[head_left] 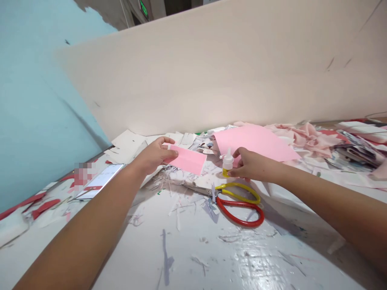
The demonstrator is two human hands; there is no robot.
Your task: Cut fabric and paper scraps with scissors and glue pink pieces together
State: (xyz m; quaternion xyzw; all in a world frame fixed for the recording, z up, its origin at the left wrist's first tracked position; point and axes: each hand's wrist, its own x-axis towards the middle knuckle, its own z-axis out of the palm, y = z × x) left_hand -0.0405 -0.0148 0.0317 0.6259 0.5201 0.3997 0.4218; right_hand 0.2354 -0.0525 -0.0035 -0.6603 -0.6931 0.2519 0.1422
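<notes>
My left hand [159, 155] pinches the left end of a small pink paper piece [190, 160], which has a crease across it. To its right, my right hand [243, 163] has its fingers around the side of a small glue bottle [227, 164] with a white nozzle and a yellow label. The bottle stands upright. Just in front of it lies a pair of scissors [238, 205] with one yellow and one red handle loop, blades pointing left. Behind the bottle is a larger pink sheet [254, 141].
White paper offcuts [128, 141] lie behind my left hand, and a phone [104, 181] rests at the left among red scraps [45, 207]. Crumpled pink pieces [308, 137] are heaped at the right. A pale upright board [211, 76] closes off the table's back.
</notes>
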